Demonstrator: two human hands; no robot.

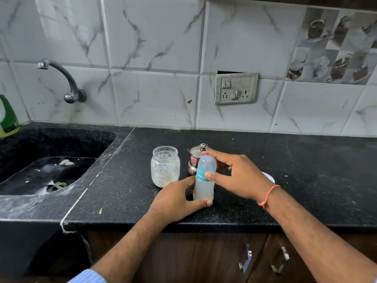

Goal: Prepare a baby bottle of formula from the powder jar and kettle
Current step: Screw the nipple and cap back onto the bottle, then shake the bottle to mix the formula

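A baby bottle [204,186] with a blue collar, a translucent cap and cloudy liquid inside stands upright on the black counter [306,180]. My left hand [175,201] wraps around its lower body. My right hand [236,174] pinches the cap and collar at the top. Just to the left stands the clear powder jar [165,166], lidless, with a little white powder at the bottom. A small steel kettle [195,158] with a knobbed lid sits behind the bottle, partly hidden by it and my right hand.
A black sink [51,172] fills the left side, with a wall tap [65,78] above it and a green bottle [8,117] at the far left. A white lid [270,177] peeks out behind my right wrist. A socket panel [236,88] is on the tiled wall.
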